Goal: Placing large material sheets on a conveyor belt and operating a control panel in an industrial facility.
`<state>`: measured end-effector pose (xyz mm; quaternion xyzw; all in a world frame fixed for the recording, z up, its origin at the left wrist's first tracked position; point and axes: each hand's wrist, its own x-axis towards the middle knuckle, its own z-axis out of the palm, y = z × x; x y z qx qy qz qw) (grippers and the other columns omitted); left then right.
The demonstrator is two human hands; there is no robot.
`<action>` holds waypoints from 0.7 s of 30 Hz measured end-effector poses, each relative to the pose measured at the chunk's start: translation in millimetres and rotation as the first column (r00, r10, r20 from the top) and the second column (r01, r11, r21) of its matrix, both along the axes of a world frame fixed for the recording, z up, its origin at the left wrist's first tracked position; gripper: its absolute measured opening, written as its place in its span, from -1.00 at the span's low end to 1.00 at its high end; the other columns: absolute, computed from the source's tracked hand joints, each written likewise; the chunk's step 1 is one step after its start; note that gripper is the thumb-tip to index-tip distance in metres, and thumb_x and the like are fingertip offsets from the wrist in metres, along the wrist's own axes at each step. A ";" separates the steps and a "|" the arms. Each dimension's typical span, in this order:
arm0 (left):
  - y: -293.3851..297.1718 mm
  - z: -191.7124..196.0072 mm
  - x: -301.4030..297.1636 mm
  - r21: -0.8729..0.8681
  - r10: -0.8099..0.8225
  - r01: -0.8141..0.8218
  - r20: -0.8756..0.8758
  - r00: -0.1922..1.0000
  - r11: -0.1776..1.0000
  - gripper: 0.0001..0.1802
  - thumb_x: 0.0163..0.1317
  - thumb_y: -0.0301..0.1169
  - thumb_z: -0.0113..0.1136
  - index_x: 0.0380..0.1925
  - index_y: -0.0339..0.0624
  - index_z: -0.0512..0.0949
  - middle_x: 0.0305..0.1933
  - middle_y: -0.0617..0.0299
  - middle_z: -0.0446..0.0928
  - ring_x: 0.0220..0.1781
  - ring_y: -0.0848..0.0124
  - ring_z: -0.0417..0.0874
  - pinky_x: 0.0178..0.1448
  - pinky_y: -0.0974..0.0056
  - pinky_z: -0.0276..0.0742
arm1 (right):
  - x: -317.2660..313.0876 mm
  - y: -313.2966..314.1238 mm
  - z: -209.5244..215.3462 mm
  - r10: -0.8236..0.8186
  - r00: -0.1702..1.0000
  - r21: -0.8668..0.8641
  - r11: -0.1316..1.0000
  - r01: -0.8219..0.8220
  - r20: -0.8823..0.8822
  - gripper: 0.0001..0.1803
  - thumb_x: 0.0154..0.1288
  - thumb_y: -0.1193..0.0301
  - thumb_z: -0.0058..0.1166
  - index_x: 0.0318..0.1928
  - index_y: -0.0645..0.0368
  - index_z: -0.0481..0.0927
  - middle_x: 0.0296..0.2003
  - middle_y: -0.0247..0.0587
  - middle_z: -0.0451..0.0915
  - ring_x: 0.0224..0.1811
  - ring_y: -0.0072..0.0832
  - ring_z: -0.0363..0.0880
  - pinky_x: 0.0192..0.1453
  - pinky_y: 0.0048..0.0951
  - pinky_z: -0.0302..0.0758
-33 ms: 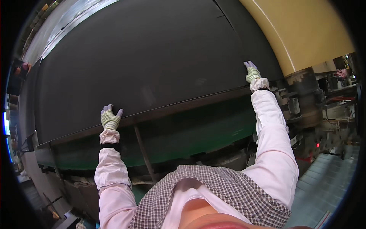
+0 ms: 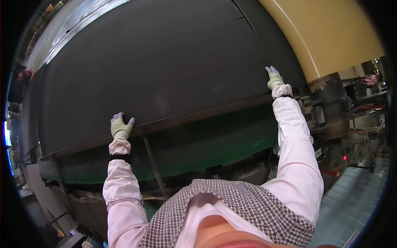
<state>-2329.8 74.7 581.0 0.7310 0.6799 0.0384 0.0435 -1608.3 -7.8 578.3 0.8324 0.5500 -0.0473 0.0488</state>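
Note:
A broad, dark grey sheet [image 2: 157, 74] lies flat in front of me, its near edge running from the lower left up to the right. Near that edge on the left, my left hand [image 2: 121, 127] rests on the sheet, fingers stretched and thumb apart. My right hand [image 2: 274, 78] reaches further out, lying on the sheet by its right end with the fingers extended. Both wear striped, pale green gloves with lavender fingertips. Neither hand grips anything.
A large tan roller [image 2: 331, 37] spans the upper right, with a dark machine mount [image 2: 328, 99] at its near end. Below the sheet's edge hangs a green belt [image 2: 215, 136], crossed by a metal bar [image 2: 155, 165]. Another person [image 2: 28, 74] is at the far left.
My left hand has shifted very slightly to the right. The right hand and the sheet look almost unchanged.

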 end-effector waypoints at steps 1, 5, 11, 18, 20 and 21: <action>-0.7 1.1 18.6 -0.022 -0.018 0.018 0.010 1.000 1.000 -0.36 -0.02 0.03 0.36 -0.03 -0.15 0.50 0.01 0.03 0.49 0.08 0.01 0.48 0.17 0.01 0.46 | 17.5 -4.0 -2.1 -0.030 0.999 -0.041 0.999 0.032 0.042 -0.14 0.06 0.60 0.06 0.40 -0.21 0.17 0.46 -0.10 0.05 0.51 -0.17 -0.01 0.53 -0.25 0.07; -10.1 11.1 89.8 -0.076 -0.054 0.055 0.016 0.998 0.996 -0.34 -0.02 0.05 0.36 -0.02 -0.15 0.50 0.02 0.03 0.49 0.09 0.02 0.48 0.16 0.01 0.47 | 64.0 -22.9 3.5 -0.103 0.986 -0.149 0.981 0.123 0.131 -0.19 0.14 0.53 0.01 0.43 -0.13 0.10 0.47 -0.02 0.01 0.51 -0.11 -0.01 0.52 -0.16 0.07; -29.9 15.9 174.2 -0.148 -0.150 0.148 0.003 0.989 0.978 -0.30 0.03 0.13 0.27 0.02 -0.17 0.49 0.07 0.00 0.47 0.13 0.02 0.48 0.19 0.02 0.47 | 37.8 -51.3 47.5 0.035 0.996 0.067 0.997 -0.040 0.087 -0.29 0.06 0.38 0.13 0.31 -0.01 0.33 0.34 0.02 0.25 0.32 -0.04 0.30 0.35 -0.08 0.31; -41.9 13.9 260.5 0.003 -0.269 0.274 0.192 0.944 0.962 -0.28 0.05 0.11 0.24 0.04 -0.25 0.51 0.09 -0.03 0.48 0.20 0.00 0.44 0.25 0.01 0.41 | -108.5 -80.8 228.4 0.636 0.690 0.880 0.474 0.003 -0.345 -0.41 0.07 0.48 0.28 0.18 0.13 0.46 0.03 -0.20 0.54 0.08 -0.38 0.49 0.19 -0.38 0.41; -46.7 33.4 293.1 -0.133 -0.283 0.303 0.152 0.947 0.944 -0.28 0.10 0.15 0.19 0.07 -0.20 0.50 0.18 -0.03 0.43 0.25 0.02 0.39 0.29 0.00 0.38 | -146.7 -100.4 288.6 0.826 0.545 0.987 0.162 0.022 -0.147 -0.30 0.03 0.44 0.33 0.22 0.30 0.40 0.06 -0.11 0.52 0.06 -0.38 0.51 0.19 -0.39 0.37; -47.1 33.7 296.0 -0.152 -0.309 0.333 0.161 0.937 0.930 -0.29 0.14 0.17 0.14 0.08 -0.18 0.50 0.23 -0.02 0.40 0.27 0.03 0.38 0.31 0.01 0.35 | -164.6 -103.4 313.3 0.877 0.480 1.000 0.005 -0.022 0.006 -0.11 -0.02 0.31 0.43 0.29 0.38 0.28 0.11 0.03 0.49 0.12 -0.26 0.51 0.22 -0.32 0.38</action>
